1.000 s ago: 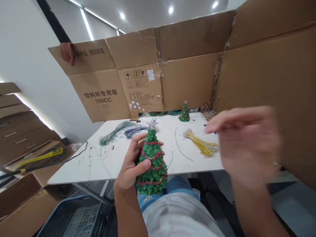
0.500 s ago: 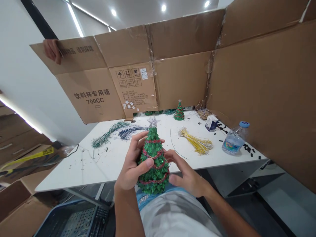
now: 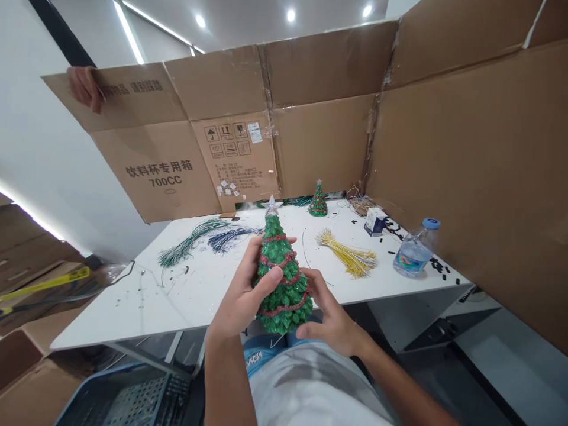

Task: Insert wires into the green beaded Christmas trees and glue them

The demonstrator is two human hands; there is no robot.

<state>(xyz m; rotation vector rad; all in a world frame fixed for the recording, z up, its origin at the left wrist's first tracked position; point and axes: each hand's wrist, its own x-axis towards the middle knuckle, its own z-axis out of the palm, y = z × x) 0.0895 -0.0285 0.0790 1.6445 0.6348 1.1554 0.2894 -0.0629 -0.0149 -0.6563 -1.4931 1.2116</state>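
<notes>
A small green Christmas tree (image 3: 284,297) with red garlands and a clear star on top is held over my lap, its top leaning slightly left. My left hand (image 3: 244,290) wraps around its left side, thumb across the front. At the lower right, my right hand (image 3: 332,322) grips the tree's edge, its thumb by the base and its fingertips partly hidden behind the branches. Beyond the hands lie bundles of green wires (image 3: 189,242), dark blue wires (image 3: 228,238) and yellow wires (image 3: 348,253).
A similar smaller-looking tree (image 3: 318,201) stands at the back of the white table (image 3: 173,307). To the right are a water bottle (image 3: 415,248), a small box (image 3: 375,221) and black bits. Cardboard walls (image 3: 328,142) surround the back; another person's hand (image 3: 85,89) holds their left top.
The tree's base has swung right and up, so it leans more. My right hand has come in against its lower edge, thumb now by the base. The view has shifted slightly.
</notes>
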